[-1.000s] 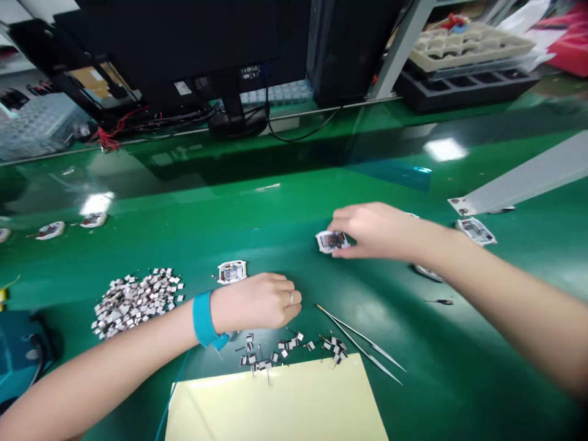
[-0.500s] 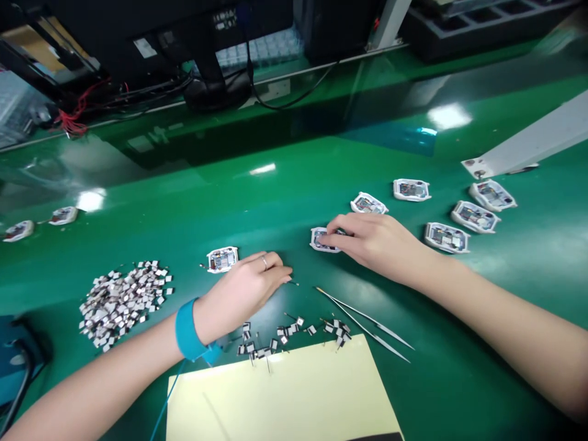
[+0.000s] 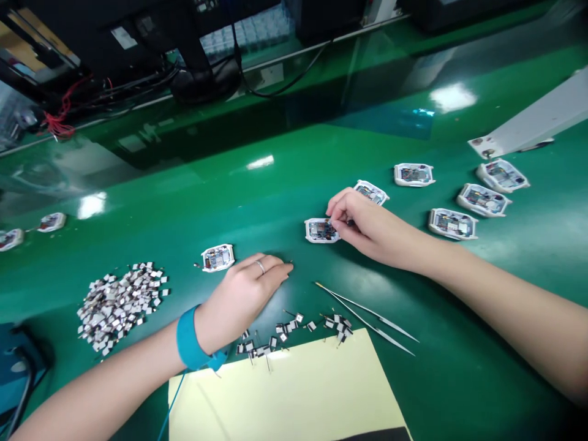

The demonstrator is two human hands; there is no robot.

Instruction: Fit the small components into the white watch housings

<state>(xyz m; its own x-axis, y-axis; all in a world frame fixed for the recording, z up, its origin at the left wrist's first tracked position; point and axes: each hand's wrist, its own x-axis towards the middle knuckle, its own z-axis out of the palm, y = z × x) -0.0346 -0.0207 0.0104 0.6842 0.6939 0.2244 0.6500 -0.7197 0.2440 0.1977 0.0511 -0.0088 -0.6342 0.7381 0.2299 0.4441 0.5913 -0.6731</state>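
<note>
Just beyond the metal tweezers (image 3: 377,331), my right hand (image 3: 362,223) has thumb and forefinger drawn together at the right end of a white watch-like housing (image 3: 319,231), its circuit board exposed; from here I can't tell whether they clasp the edge or some tiny part over it. Left of the tweezers, my left hand (image 3: 250,282) lies palm down, fingers together; its underside is hidden from my camera, so I can't tell whether it has hold of anything. A teal wrist strap (image 3: 188,340) circles that arm. Farther left of the tweezers I see a second housing (image 3: 217,258), then a heap of small silver parts (image 3: 122,306). Near and left of the tweezers, black-and-silver parts (image 3: 283,336) lie by a yellow sheet (image 3: 294,392). Five more housings (image 3: 453,224) rest beyond the tweezers, mostly to the right. Far beyond the tweezers, leftward, a white label (image 3: 124,38) on a black monitor (image 3: 87,15) is too blurred to read
</note>
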